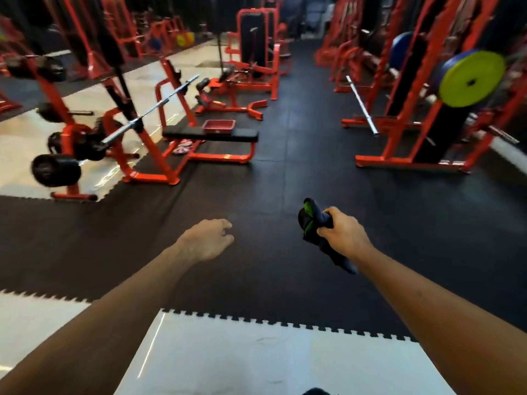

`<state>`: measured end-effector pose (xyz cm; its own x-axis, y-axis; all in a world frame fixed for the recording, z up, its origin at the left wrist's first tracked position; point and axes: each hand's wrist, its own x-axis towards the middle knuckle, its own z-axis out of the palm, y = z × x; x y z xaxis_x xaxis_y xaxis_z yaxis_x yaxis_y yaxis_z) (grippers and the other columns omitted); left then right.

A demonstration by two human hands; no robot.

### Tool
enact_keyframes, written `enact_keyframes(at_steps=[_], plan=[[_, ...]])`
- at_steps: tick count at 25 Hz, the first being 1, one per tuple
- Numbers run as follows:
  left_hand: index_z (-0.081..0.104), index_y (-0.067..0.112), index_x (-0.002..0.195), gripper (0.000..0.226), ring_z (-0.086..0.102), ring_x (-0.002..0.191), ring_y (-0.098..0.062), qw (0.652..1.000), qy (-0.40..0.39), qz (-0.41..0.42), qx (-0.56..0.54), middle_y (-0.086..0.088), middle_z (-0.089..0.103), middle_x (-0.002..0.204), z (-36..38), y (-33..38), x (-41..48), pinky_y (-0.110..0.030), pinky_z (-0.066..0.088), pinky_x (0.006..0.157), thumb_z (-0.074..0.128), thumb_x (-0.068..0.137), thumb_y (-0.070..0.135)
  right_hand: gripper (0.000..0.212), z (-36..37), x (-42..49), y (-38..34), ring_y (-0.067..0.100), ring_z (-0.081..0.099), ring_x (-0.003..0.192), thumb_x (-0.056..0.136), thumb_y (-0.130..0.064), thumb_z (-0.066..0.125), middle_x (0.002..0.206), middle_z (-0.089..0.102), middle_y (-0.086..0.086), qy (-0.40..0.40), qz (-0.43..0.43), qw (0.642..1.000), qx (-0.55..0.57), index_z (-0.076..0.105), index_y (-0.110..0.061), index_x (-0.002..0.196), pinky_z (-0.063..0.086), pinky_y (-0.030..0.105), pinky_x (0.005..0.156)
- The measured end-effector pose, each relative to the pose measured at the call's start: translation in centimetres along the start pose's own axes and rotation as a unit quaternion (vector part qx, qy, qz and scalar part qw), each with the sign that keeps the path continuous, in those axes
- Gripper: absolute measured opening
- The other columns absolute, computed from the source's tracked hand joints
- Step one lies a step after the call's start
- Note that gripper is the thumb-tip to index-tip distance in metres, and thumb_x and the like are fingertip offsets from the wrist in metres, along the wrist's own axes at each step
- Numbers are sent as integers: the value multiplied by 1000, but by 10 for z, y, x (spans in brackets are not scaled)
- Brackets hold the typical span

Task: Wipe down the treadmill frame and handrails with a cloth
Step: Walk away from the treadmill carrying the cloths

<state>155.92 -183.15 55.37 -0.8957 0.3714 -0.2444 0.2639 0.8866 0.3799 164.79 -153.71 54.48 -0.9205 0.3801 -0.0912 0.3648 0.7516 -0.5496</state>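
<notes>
Above the black rubber mat (256, 195), the right hand (343, 233) clenched a crumpled dark cloth (312, 223) with a green patch, while the left hand (208, 239) hung loosely curled, seemingly empty, beside it.

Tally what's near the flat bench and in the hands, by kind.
Flat bench: 1
Red tray on the bench: 1
Barbell on the rack beside it: 1
Cloth, in the right hand: 1
Left hand holds nothing: 0
Total: 4
</notes>
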Motion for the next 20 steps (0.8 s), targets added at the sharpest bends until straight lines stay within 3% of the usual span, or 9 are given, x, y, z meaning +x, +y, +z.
enact_keyframes(at_steps=[5, 12, 20], plan=[[49, 24, 139, 49, 55, 125, -20, 996, -14, 80, 40, 4, 60, 134, 29, 46, 139, -39, 41, 107, 50, 92, 37, 27, 0, 91, 62, 27, 63, 95, 96, -27, 60, 108, 65, 4, 50, 48, 997, 18, 53, -29, 122, 56, 47, 80], [52, 26, 135, 45, 53, 125, -22, 974, -20, 198, 112, 3, 60, 134, 143, 130, 383, -37, 40, 107, 50, 91, 37, 30, 32, 254, 216, 28, 62, 98, 94, -26, 62, 111, 64, 4, 135, 103, 985, 17, 53, -31, 122, 54, 43, 80], [49, 29, 138, 46, 56, 120, -17, 941, -84, 310, 111, 8, 63, 128, 167, 289, 589, -36, 43, 104, 50, 93, 39, 33, -35, 405, 316, 28, 63, 100, 93, -24, 61, 111, 67, 4, 189, 216, 958, 21, 54, -32, 125, 54, 44, 84]])
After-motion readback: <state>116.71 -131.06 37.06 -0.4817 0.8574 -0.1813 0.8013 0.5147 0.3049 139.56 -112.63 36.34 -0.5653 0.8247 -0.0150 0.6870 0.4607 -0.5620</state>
